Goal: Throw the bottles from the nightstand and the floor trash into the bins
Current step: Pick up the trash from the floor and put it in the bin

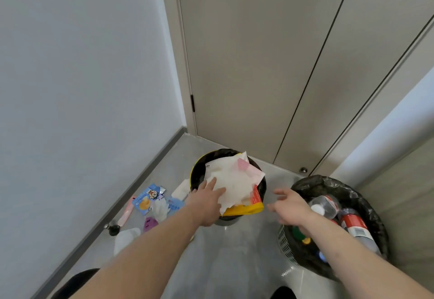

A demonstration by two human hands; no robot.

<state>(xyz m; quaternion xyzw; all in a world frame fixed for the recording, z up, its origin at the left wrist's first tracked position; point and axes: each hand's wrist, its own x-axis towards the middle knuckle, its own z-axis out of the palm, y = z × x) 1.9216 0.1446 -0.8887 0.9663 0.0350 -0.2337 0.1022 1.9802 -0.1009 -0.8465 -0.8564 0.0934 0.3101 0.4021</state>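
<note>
while my left grip (206,195) presses flat on overflowing paper (231,186), right grip (290,207) released, the heap could spill off the bin (197,171).

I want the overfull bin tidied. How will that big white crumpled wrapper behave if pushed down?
The big white crumpled wrapper looks thin and creased, so it is probably floppy and light. It overhangs the yellow-rimmed bin, so it may spring back or slide off. The left hand rests on it with straight fingers.
</note>
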